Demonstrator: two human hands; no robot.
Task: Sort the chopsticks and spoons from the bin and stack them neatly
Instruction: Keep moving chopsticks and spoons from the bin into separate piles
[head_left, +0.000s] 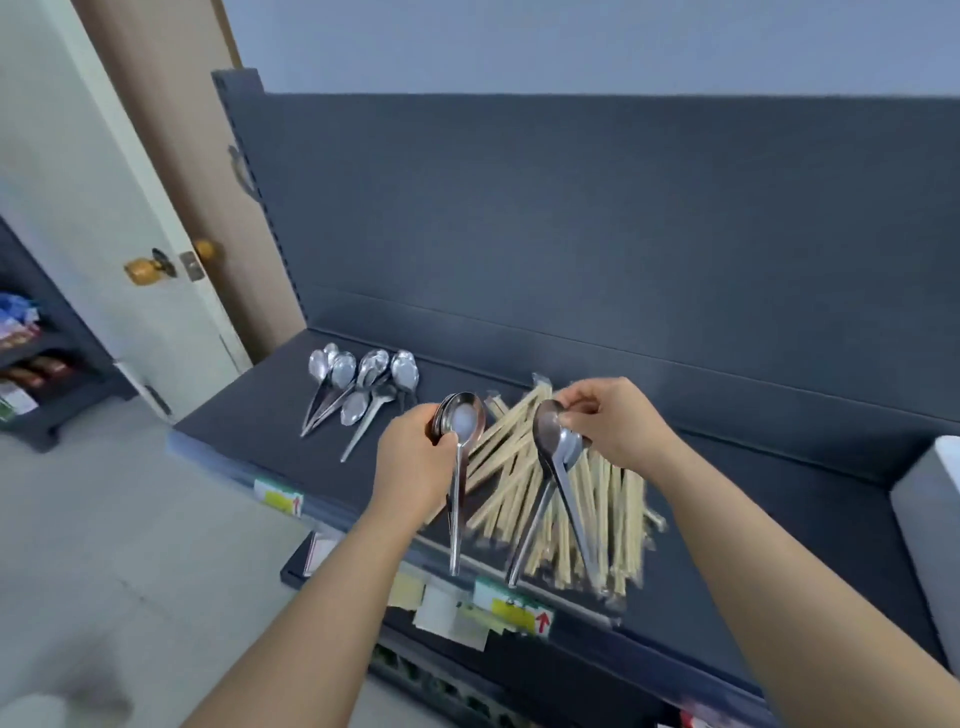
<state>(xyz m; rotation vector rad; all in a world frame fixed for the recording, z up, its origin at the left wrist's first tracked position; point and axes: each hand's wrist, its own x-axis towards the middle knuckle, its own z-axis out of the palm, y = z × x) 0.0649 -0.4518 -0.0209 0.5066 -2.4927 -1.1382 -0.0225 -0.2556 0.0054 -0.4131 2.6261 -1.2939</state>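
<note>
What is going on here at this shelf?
A person is sorting cutlery on a dark shelf. The left hand holds a stack of spoons by their bowls, handles hanging down. The right hand pinches other spoons the same way, above a pile of chopsticks lying on the shelf. Some loose spoons lie grouped further left.

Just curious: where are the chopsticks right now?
In the head view, the chopsticks lie on the dark shelf, right of centre, under the right hand, right of the loose spoons.
</note>
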